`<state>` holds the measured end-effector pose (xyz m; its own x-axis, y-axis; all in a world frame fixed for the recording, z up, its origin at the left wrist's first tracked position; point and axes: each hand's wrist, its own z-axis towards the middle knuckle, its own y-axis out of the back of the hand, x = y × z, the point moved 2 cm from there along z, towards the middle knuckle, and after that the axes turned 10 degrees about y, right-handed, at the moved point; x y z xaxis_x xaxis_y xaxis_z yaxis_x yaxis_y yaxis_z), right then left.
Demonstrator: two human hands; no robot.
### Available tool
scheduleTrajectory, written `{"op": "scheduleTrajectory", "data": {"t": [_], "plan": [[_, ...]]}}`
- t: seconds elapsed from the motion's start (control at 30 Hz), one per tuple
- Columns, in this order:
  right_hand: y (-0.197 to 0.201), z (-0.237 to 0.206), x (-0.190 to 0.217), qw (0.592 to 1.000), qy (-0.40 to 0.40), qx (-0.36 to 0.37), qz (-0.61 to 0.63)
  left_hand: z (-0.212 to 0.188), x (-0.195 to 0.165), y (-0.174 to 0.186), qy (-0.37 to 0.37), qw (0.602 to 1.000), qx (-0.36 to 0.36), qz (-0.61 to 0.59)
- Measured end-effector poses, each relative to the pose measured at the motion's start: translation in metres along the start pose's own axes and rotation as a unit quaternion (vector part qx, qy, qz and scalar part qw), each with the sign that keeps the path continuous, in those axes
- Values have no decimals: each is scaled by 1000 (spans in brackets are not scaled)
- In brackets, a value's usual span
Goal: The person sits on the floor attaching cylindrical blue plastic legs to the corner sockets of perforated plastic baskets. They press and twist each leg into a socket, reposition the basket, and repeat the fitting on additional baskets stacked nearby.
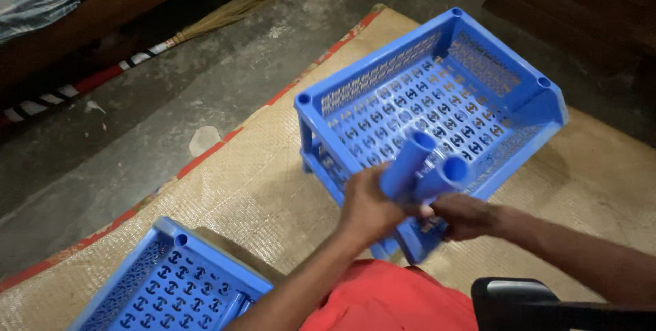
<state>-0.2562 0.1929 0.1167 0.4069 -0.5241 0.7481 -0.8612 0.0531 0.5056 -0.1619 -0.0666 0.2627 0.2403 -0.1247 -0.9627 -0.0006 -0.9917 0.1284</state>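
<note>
The left hand (pixel 369 208) is wrapped around a blue plastic tube (pixel 404 166), its fingers clamped on the tube's lower part so that the open end points up and away. The right hand (pixel 465 215) is closed on a 2nd blue tube (pixel 443 179), which lies just beside the 1st and touches it near the hands. Both tubes are held over the near corner of a blue perforated plastic tray (pixel 437 109), which sits tilted on a woven straw mat (pixel 232 194) with a red edge. The tray has round sockets at its corners and a patterned, pierced floor and walls. Whether the tubes' lower ends touch the tray's corner cannot be told, as the hands hide them.

A 2nd blue perforated tray (pixel 171 283) lies at the lower left on the same mat, well apart from the hands. Beyond the mat is a grey concrete floor (pixel 205 78), where a broom (pixel 157 47) with a striped handle lies near a wooden bed frame (pixel 102 13). Red cloth (pixel 389 304) covers the person's lap.
</note>
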Motion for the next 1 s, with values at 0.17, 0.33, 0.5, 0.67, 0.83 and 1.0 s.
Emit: {"op": "scheduleTrajectory", "data": {"t": [0.17, 0.33, 0.5, 0.67, 0.83, 1.0], "plan": [[51, 37, -20, 997, 68, -9, 30, 2, -11, -6, -79, 966, 238, -66], [107, 99, 38, 978, 47, -78, 186, 37, -4, 22, 43, 987, 115, -105], [117, 147, 120, 966, 123, -121, 194, 70, -14, 79, -38, 979, -147, -139], [120, 180, 161, 990, 95, -68, 82, 100, -24, 130, -66, 964, -190, -174], [127, 205, 161, 989, 123, -82, -14, 103, -31, 152, -97, 970, -216, -56], [125, 225, 152, 977, 153, -128, -72, 104, -44, 163, -134, 961, -240, -2]]}}
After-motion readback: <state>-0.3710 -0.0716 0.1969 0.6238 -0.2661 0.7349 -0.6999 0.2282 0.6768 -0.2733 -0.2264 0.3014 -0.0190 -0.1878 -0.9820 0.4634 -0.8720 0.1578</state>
